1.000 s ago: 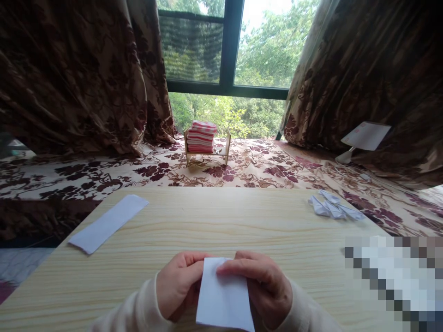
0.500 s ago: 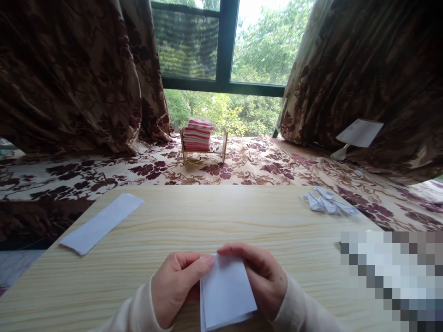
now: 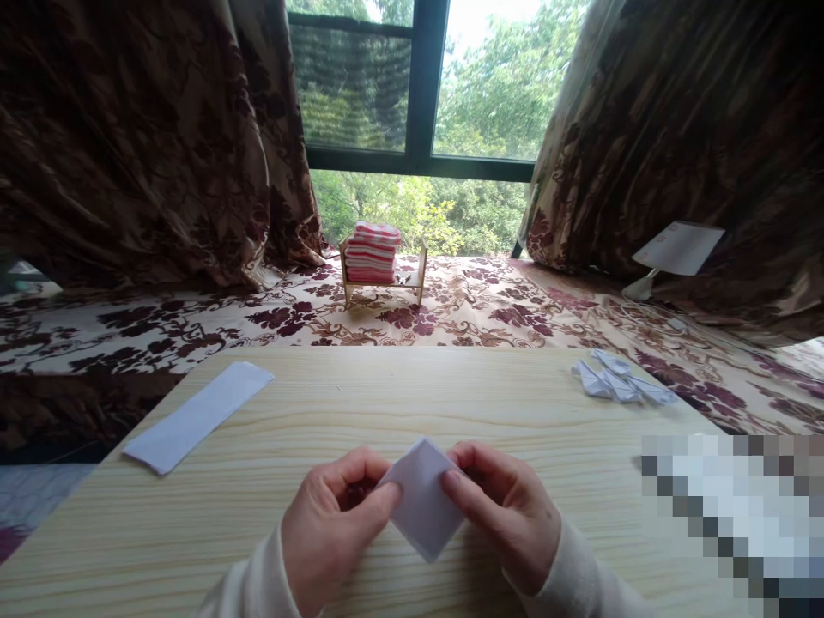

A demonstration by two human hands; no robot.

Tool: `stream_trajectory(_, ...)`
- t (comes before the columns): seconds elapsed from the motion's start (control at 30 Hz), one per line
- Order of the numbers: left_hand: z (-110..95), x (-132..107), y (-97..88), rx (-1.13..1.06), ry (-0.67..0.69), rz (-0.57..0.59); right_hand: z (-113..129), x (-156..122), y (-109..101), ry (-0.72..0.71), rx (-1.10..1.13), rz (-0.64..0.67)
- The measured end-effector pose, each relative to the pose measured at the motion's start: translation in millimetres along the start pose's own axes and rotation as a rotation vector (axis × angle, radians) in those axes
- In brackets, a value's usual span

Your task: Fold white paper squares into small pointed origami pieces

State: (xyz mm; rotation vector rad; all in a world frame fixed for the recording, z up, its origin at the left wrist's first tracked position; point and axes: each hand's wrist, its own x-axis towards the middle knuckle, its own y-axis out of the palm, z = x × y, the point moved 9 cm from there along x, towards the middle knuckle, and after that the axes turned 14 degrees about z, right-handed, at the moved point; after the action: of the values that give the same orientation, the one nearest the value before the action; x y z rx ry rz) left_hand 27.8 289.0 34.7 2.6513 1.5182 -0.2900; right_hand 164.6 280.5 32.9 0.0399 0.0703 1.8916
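Note:
A folded piece of white paper (image 3: 423, 506) is held up over the front middle of the table, turned so one corner points up and another down, like a diamond. My left hand (image 3: 341, 519) pinches its left corner between thumb and fingers. At the right corner my right hand (image 3: 505, 506) grips it the same way, thumb on the near face. The back of the paper and some fingertips are hidden. On the left of the table lies a stack of long white paper strips (image 3: 199, 416). Several folded white paper pieces (image 3: 621, 382) sit in a pile at the far right.
The light wooden table (image 3: 335, 403) meets a ledge with floral cloth (image 3: 463, 300). On the ledge stand a small wooden rack (image 3: 421, 270) with folded pink-striped towels (image 3: 373, 255) and a white lamp (image 3: 675, 249). A blurred-out patch covers the lower right.
The paper has turned from a square-on position to a diamond and looks smaller. My right hand has shifted from the top edge to the right corner, thumb now in front.

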Motion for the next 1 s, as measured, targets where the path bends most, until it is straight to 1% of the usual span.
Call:
stream_trajectory(0.07,2.7,-0.1,5.4,-0.03,-0.056,0.02,0.9,-1.1,1.1,0.008,0.033,0.002)
stream_trajectory(0.17,8.6,-1.2,10.2,-0.113,-0.094,0.029,0.3,-1.2,7.4,0.026,0.032,0.068)
stream_trajectory(0.3,8.9,-3.5,12.2,-0.076,-0.059,0.047,-2.3,-2.1,19.8,0.062,-0.122,0.201)
stream_trajectory(0.37,7.9,-5.1,10.7,-0.038,-0.037,0.027,-6.0,-3.1,23.2,0.09,-0.141,0.224)
stream_trajectory(0.43,8.6,-6.5,7.9,-0.027,-0.027,-0.014,-9.5,-3.0,22.5,0.103,-0.101,0.196)
stream_trajectory(0.5,11.1,-7.3,5.9,-0.04,-0.026,-0.046,-10.8,-1.5,18.8,0.076,-0.037,0.139)
stream_trajectory(0.63,17.2,-6.6,6.3,-0.075,-0.031,-0.033,-6.4,0.7,4.2,-0.056,0.051,-0.025)
stream_trajectory(0.73,18.7,-8.1,-0.1,-0.073,-0.03,-0.088,2.1,-1.8,-4.9,-0.152,0.04,-0.121)
stream_trajectory(0.83,17.2,-10.9,-8.0,-0.063,-0.016,-0.176,9.2,-3.6,-6.1,-0.172,-0.072,-0.138)
stream_trajectory(0.93,14.5,-12.0,-9.2,-0.038,0.001,-0.209,8.2,-3.5,-6.1,-0.137,-0.139,-0.138)
stream_trajectory(1.0,9.1,-13.5,-8.9,0.012,0.045,-0.232,4.7,-3.0,-7.0,-0.118,-0.135,-0.144)
